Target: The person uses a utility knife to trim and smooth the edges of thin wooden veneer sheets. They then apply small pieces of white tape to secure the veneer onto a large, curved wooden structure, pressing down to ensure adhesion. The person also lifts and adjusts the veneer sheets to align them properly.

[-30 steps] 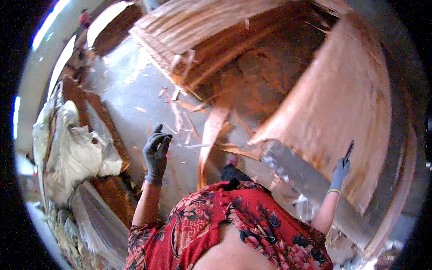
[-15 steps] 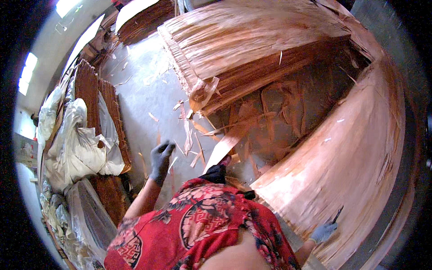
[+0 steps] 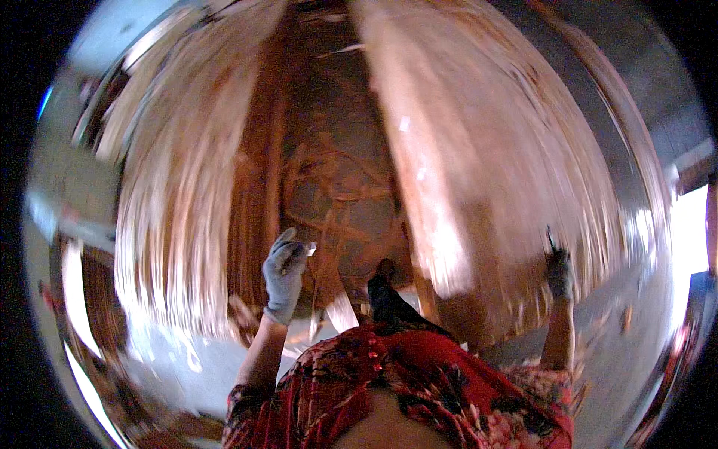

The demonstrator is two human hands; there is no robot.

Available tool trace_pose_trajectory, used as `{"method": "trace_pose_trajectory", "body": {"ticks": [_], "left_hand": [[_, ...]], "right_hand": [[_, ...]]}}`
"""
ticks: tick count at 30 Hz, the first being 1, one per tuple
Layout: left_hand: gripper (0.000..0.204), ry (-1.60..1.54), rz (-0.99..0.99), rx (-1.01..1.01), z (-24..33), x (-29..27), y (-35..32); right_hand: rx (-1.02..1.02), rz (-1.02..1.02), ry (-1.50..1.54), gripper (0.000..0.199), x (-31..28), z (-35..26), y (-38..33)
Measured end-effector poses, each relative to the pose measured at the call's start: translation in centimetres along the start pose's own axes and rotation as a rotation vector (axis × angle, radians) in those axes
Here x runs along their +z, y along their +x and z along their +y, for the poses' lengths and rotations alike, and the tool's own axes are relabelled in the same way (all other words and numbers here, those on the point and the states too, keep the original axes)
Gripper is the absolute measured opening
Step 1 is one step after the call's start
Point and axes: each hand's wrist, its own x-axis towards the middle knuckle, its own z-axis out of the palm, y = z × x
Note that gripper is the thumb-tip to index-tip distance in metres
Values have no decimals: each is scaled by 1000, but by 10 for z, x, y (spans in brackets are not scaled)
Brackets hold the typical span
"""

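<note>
From the head view, everything you see is smeared by motion blur, so edges are soft and small detail is lost; your left hand (image 3: 284,275) wears a pale grey glove and is raised in front of you, left of centre, with the fingers (image 3: 293,247) curled loosely upward; a small bright scrap (image 3: 311,248) sits at the fingertips, though you cannot tell whether the hand pinches it or merely passes in front of it; your right hand (image 3: 559,271) wears a darker glove and is lifted at the right, closed on the lower edge of a large thin veneer sheet (image 3: 479,165); that sheet is reddish-brown with a pale glare down its face, and it rises from your right hand up toward the top of the picture; a second pale veneer stack (image 3: 179,194) spreads across the left side, well apart from the right hand and just beside the left one; between the two lies a darker heap of brown wood scraps (image 3: 336,187); your red patterned shirt (image 3: 404,389) fills the bottom centre, both bare forearms coming up from it; a grey floor (image 3: 187,367) shows beneath the left forearm.
</note>
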Motion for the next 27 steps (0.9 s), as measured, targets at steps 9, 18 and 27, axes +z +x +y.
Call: {"method": "trace_pose_trajectory", "body": {"ticks": [9,18,27], "left_hand": [[22,-173,-128,-91,-14,14,134],[26,-167,-254,27,-40,37,291],[14,-6,-473,595,40,128,467]], "right_hand": [[252,120,175,16,-13,-89,43],[288,290,202,16,4,-208,134],[564,248,89,14,-2,-263,166]]}}
